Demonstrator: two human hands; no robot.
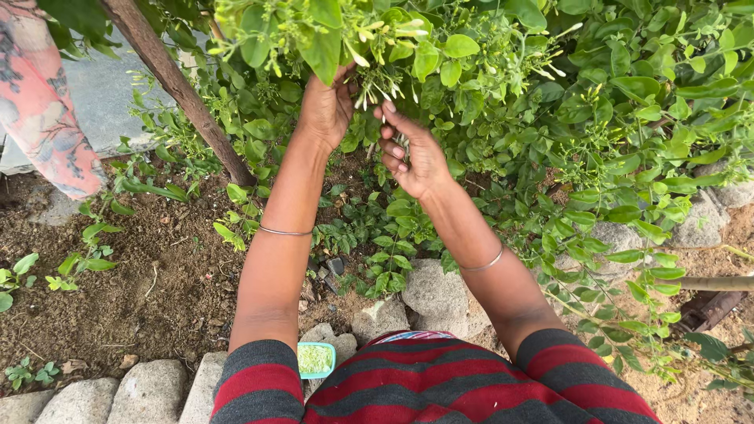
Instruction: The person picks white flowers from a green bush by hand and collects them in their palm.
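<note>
Nearest, at the bottom centre of the frame, we note a small teal container point(316, 360) of green bits beside grey stones point(440, 294). Further up, our right hand point(412, 153) has its fingers curled, pinching slender pale buds point(403, 144). Our left hand point(326, 106) reaches into the bush point(550, 71), fingers closed around a bud cluster point(377, 86) just above the right hand.

bush point(550, 94) ahead | stones point(440, 294) beneath | bowl point(316, 360) nearest, between forearms
</note>
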